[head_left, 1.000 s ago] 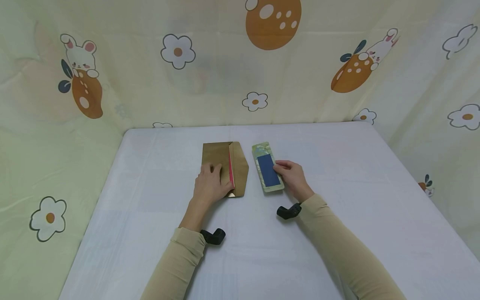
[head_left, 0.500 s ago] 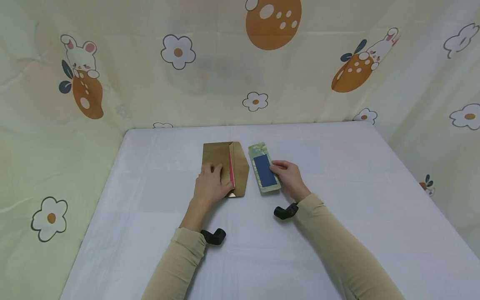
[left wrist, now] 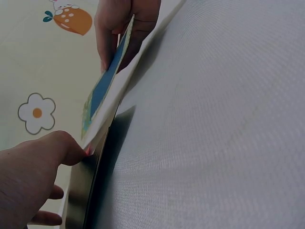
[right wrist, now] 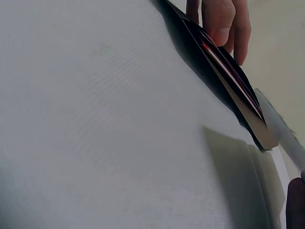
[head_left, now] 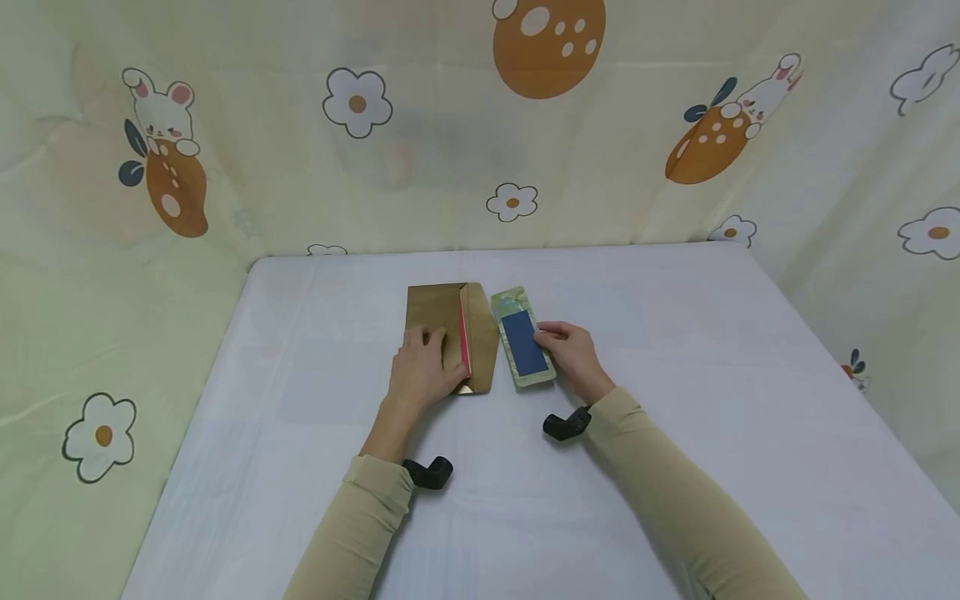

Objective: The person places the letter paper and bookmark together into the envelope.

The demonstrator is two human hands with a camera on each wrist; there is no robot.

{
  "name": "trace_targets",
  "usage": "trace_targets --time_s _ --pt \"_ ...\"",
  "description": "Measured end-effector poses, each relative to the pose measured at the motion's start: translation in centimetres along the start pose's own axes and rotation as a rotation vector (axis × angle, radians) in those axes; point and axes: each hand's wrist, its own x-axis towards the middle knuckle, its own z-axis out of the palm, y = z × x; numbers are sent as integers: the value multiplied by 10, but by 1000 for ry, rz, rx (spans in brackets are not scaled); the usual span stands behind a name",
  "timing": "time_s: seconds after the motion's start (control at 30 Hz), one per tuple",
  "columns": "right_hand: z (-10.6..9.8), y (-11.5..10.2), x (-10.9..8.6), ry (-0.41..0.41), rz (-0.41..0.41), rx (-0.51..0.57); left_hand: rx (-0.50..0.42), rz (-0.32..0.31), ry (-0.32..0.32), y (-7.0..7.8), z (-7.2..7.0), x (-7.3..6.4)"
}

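Note:
A brown paper envelope (head_left: 486, 333) lies on the table with its flap folded out to the right. Red shows along its opening, and more red is visible inside the envelope (right wrist: 226, 78) in the right wrist view. My left hand (head_left: 422, 367) holds the envelope, thumb at the opening's edge and the other fingers bent over its top. Between thumb and fingers, my right hand (head_left: 573, 354) pinches the right edge of a flat, light green packet (head_left: 522, 346) with a dark blue panel. In the left wrist view the packet (left wrist: 108, 81) is tilted above the table, its far end close to the envelope.
A white cloth covers the table (head_left: 660, 333). Behind it and at both sides hangs a pale curtain (head_left: 420, 192) printed with flowers and rabbits. Black camera mounts (head_left: 429, 473) sit at both wrists.
My right hand has moved left with the packet, from a gap beside the envelope to the edge of its flap. The left hand and the envelope have stayed in place.

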Motion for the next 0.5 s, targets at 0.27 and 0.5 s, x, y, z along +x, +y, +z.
trace_targets --time_s 0.27,0.5 --pt "6 1 1 -6 -2 -22 0 -1 4 -1 1 1" --pt "13 0 1 -4 -8 -28 9 -4 6 -1 3 2"
